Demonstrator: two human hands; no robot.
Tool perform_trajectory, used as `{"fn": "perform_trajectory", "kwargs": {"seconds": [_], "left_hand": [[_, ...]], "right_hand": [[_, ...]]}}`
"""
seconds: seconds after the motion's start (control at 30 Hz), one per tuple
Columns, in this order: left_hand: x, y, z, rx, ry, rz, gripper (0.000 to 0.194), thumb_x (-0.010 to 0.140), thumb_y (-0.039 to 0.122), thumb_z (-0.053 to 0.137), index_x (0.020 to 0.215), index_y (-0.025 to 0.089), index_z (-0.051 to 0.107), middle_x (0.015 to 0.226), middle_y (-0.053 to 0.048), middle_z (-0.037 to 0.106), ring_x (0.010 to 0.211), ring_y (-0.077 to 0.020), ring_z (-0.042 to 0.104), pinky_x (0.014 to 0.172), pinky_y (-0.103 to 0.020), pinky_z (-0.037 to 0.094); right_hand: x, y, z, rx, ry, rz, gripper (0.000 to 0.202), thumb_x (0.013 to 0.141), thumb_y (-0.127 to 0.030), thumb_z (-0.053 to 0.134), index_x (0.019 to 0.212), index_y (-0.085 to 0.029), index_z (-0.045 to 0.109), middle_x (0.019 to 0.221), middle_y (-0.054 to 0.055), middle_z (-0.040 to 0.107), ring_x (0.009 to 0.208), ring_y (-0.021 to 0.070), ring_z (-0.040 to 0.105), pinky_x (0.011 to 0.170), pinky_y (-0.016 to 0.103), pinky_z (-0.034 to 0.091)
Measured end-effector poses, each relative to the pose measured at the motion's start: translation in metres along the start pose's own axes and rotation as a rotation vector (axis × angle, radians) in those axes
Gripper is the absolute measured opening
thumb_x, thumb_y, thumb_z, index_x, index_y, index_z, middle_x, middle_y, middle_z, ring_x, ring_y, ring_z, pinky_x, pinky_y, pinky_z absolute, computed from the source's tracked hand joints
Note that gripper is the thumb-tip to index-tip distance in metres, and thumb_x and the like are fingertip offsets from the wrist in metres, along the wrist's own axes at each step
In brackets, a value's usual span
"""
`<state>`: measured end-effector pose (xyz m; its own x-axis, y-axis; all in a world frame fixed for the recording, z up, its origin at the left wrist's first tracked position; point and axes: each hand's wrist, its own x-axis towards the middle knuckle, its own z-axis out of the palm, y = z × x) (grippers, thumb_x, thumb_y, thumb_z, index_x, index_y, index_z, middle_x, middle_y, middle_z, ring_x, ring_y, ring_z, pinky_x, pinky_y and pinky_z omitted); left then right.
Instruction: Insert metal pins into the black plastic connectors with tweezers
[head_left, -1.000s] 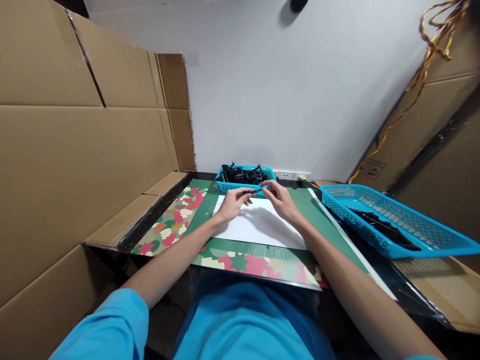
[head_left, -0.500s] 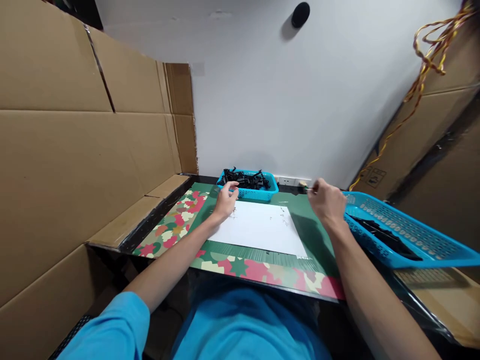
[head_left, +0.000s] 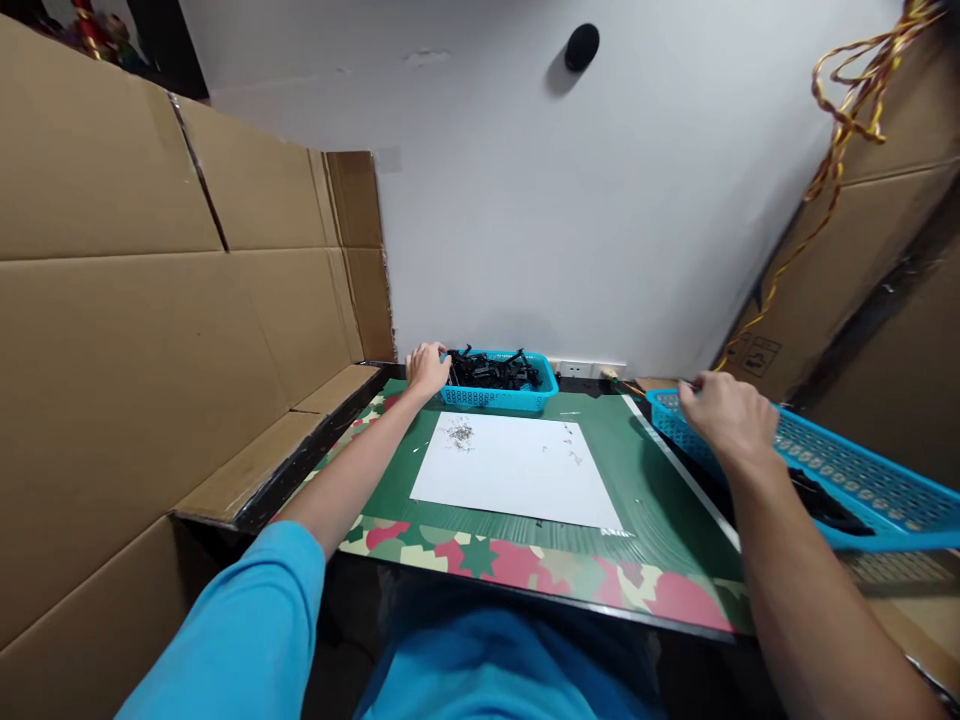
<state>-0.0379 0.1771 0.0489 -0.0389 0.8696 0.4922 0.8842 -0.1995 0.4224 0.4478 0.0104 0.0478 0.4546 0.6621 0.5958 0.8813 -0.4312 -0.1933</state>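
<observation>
My left hand is at the left end of a small blue basket full of black parts; its fingers are closed at the rim, and what they grip is too small to tell. My right hand is over the near left end of a larger blue basket, fingers curled, with something I cannot make out. Black pieces lie in that basket. Between my hands is a white sheet with a small pile of tiny metal pieces and a few scattered ones at the right.
The sheet lies on a green mat with a patterned front border. Cardboard walls stand at the left and right. Yellow and red twisted wires hang at the right. Sockets sit behind the mat.
My left hand has moved from above the sheet to the small basket's left end, uncovering the metal pile. My right hand has moved right, over the large basket. The view has shifted slightly.
</observation>
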Motion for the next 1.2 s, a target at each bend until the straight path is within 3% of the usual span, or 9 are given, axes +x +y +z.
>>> {"fn": "perform_trajectory", "kwargs": {"seconds": [0.17, 0.33, 0.47, 0.6, 0.77, 0.83, 0.93, 1.1, 1.2], "left_hand": [[0.008, -0.005, 0.017, 0.071, -0.070, -0.004, 0.028, 0.103, 0.039, 0.057, 0.118, 0.022, 0.074, 0.129, -0.017, 0.074, 0.129, -0.0352, 0.059, 0.111, -0.047, 0.036], [0.009, -0.013, 0.018, 0.119, -0.113, 0.024, 0.021, 0.100, 0.035, 0.064, 0.111, 0.021, 0.073, 0.119, -0.015, 0.078, 0.117, -0.0312, 0.066, 0.107, -0.043, 0.038], [0.009, -0.008, 0.010, 0.139, -0.097, 0.050, 0.017, 0.100, 0.034, 0.065, 0.110, 0.022, 0.071, 0.114, -0.013, 0.078, 0.115, -0.0309, 0.067, 0.108, -0.043, 0.038], [0.005, 0.002, -0.006, 0.046, -0.042, 0.057, 0.012, 0.101, 0.033, 0.065, 0.107, 0.023, 0.067, 0.106, -0.011, 0.078, 0.108, -0.0291, 0.068, 0.101, -0.040, 0.041], [-0.024, 0.012, -0.024, -0.335, 0.131, 0.143, 0.015, 0.104, 0.036, 0.063, 0.111, 0.024, 0.057, 0.103, -0.007, 0.074, 0.091, -0.0222, 0.069, 0.085, -0.033, 0.048], [-0.044, 0.015, -0.023, -0.562, 0.065, 0.205, 0.022, 0.104, 0.043, 0.063, 0.107, 0.024, 0.052, 0.091, -0.002, 0.069, 0.076, -0.0173, 0.066, 0.074, -0.029, 0.047], [-0.079, 0.017, -0.012, -0.888, -0.202, 0.212, 0.030, 0.105, 0.053, 0.056, 0.106, 0.026, 0.044, 0.069, 0.006, 0.059, 0.059, -0.0144, 0.060, 0.061, -0.026, 0.043], [-0.119, 0.020, 0.012, -0.923, -0.364, 0.254, 0.034, 0.104, 0.056, 0.058, 0.102, 0.025, 0.044, 0.074, 0.004, 0.065, 0.059, -0.0104, 0.056, 0.056, -0.021, 0.040], [-0.127, 0.023, 0.023, -1.008, -0.460, 0.180, 0.039, 0.102, 0.060, 0.059, 0.103, 0.025, 0.042, 0.072, 0.004, 0.066, 0.051, -0.0090, 0.053, 0.050, -0.020, 0.037]], "right_hand": [[-0.002, -0.052, -0.030, 0.126, 0.143, -0.165, 0.039, 0.111, -0.039, 0.045, 0.115, -0.018, 0.078, 0.106, 0.022, 0.078, 0.084, 0.0283, 0.064, 0.070, 0.039, 0.029], [-0.008, -0.088, -0.016, 0.350, 0.123, -0.355, 0.038, 0.111, -0.039, 0.043, 0.107, -0.019, 0.075, 0.099, 0.016, 0.077, 0.082, 0.0265, 0.063, 0.072, 0.036, 0.033], [-0.025, -0.106, 0.012, 0.636, -0.196, -0.614, 0.030, 0.103, -0.031, 0.049, 0.091, -0.021, 0.075, 0.093, 0.011, 0.078, 0.080, 0.0254, 0.065, 0.073, 0.034, 0.040], [-0.050, -0.117, 0.025, 0.733, -0.570, -0.764, 0.022, 0.094, -0.034, 0.063, 0.082, -0.021, 0.077, 0.079, 0.007, 0.074, 0.068, 0.0217, 0.060, 0.063, 0.033, 0.037], [-0.068, -0.122, 0.027, 0.794, -0.743, -0.761, 0.023, 0.085, -0.044, 0.077, 0.085, -0.022, 0.083, 0.073, 0.004, 0.071, 0.062, 0.0183, 0.057, 0.058, 0.031, 0.036], [-0.071, -0.124, 0.028, 0.841, -0.783, -0.759, 0.023, 0.082, -0.044, 0.080, 0.083, -0.022, 0.083, 0.071, 0.004, 0.070, 0.062, 0.0177, 0.057, 0.058, 0.031, 0.037], [-0.073, -0.127, 0.030, 0.855, -0.815, -0.767, 0.020, 0.081, -0.043, 0.080, 0.082, -0.022, 0.083, 0.071, 0.003, 0.070, 0.064, 0.0176, 0.057, 0.060, 0.031, 0.040], [-0.077, -0.131, 0.027, 0.794, -0.833, -0.809, 0.018, 0.087, -0.038, 0.073, 0.083, -0.022, 0.080, 0.076, 0.004, 0.072, 0.067, 0.0183, 0.056, 0.062, 0.032, 0.039], [-0.078, -0.133, 0.022, 0.842, -0.846, -0.779, 0.019, 0.090, -0.039, 0.070, 0.088, -0.021, 0.077, 0.078, 0.004, 0.071, 0.068, 0.0181, 0.055, 0.061, 0.031, 0.038]]}}
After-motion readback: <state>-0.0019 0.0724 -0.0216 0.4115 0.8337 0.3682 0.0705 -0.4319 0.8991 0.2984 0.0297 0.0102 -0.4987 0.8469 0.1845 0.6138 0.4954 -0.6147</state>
